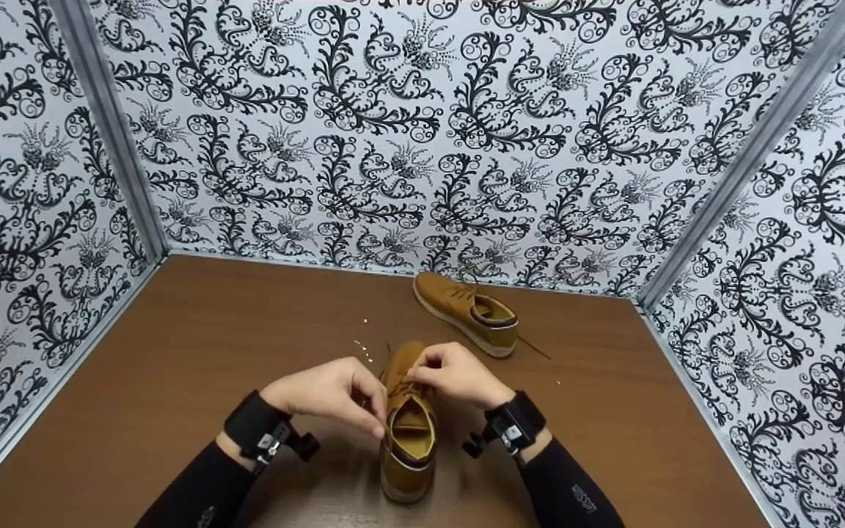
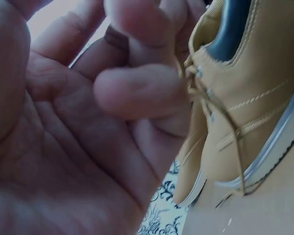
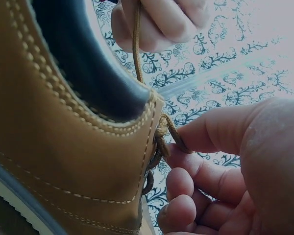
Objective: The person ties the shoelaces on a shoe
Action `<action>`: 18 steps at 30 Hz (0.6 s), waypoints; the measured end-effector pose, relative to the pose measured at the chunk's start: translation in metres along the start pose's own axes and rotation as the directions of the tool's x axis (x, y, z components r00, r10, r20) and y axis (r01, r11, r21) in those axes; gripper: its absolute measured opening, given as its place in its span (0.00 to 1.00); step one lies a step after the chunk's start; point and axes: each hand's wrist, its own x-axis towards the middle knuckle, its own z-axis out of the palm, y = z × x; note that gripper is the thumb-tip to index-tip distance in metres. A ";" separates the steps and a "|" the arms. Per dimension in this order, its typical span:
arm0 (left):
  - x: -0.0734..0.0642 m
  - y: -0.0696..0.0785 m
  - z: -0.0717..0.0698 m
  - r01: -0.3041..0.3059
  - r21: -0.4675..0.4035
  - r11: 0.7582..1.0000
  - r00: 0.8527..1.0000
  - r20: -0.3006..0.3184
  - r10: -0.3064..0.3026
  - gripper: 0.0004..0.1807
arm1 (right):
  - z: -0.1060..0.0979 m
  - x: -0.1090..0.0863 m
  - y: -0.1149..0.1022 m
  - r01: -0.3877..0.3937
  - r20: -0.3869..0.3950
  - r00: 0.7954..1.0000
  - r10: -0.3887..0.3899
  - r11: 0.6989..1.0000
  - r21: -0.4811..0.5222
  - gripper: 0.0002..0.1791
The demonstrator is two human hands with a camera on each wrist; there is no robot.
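Observation:
A tan lace-up shoe point(image 1: 406, 477) stands on the brown table between the two hands, its heel toward me. My left hand point(image 1: 331, 392) is at the left of its opening and pinches a shoelace point(image 3: 137, 54), which runs taut down to the knot point(image 3: 161, 126) at the top of the lacing. At that knot, my right hand point(image 1: 459, 375) pinches a bent piece of lace between thumb and forefinger, its other fingers curled below. A loose lace end point(image 2: 240, 161) hangs over the shoe's side in the left wrist view.
A matching tan shoe point(image 1: 441, 297) sits farther back at the right, one lace end point(image 1: 536, 348) trailing on the table point(image 1: 261, 315). Small pale specks point(image 1: 362, 348) dot the wood left of the near shoe. Patterned walls point(image 1: 393, 132) enclose the back and sides.

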 end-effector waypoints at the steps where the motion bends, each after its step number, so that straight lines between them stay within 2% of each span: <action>1: 0.002 0.000 0.002 0.004 0.002 1.000 1.000 -0.025 -0.004 0.08 | 0.000 0.000 0.000 0.000 0.001 1.000 0.000 1.000 0.000 0.09; 3: 0.006 0.001 0.007 0.025 0.008 1.000 0.995 -0.101 -0.024 0.09 | 0.000 0.000 0.000 -0.001 0.002 1.000 0.001 1.000 0.004 0.08; 5: 0.010 0.002 0.012 0.045 0.008 0.999 0.979 -0.200 -0.043 0.09 | 0.001 0.000 -0.001 -0.002 0.004 1.000 0.002 1.000 0.008 0.08; 7: 0.013 0.003 0.016 0.063 0.010 0.998 0.953 -0.296 -0.057 0.08 | 0.001 0.000 -0.001 -0.008 0.006 1.000 0.008 1.000 0.014 0.08; 11: 0.020 0.007 0.024 0.080 -0.038 0.996 0.890 -0.448 -0.088 0.07 | 0.000 0.000 0.000 -0.011 0.013 1.000 0.011 1.000 0.019 0.08; 15: 0.025 0.010 0.031 0.060 -0.150 0.987 0.837 -0.532 -0.131 0.11 | 0.000 0.000 0.001 0.000 0.008 1.000 0.000 1.000 0.009 0.08; 18: 0.028 0.011 0.036 0.044 -0.233 0.972 0.814 -0.556 -0.170 0.14 | -0.001 0.000 0.002 0.016 0.001 1.000 -0.016 1.000 -0.001 0.08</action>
